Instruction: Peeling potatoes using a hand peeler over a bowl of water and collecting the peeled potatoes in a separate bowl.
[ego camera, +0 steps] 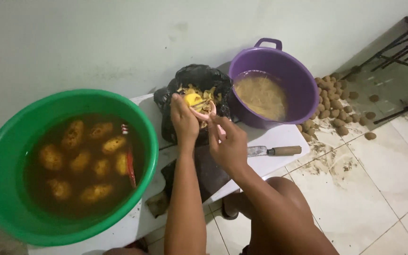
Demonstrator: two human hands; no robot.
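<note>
Hands work over a black bag (pixel 192 78) of peels: left hand (pixel 183 120) with fingers closed around a yellow potato (pixel 193 99), right hand (pixel 227 147) gripping a pink peeler (pixel 207 113) against it. Green basin (pixel 5 156) of potatoes sits left, purple tub (pixel 289 71) and knife (pixel 275 151) right.

Left hand (pixel 184 120) and right hand (pixel 227 148): both bare, no gloves, rings or watch seen. 2 forearms bare to the frame edge, no sleeves in view. 1 bare knee (pixel 279 189) visible below; no clothing discernible.
</note>
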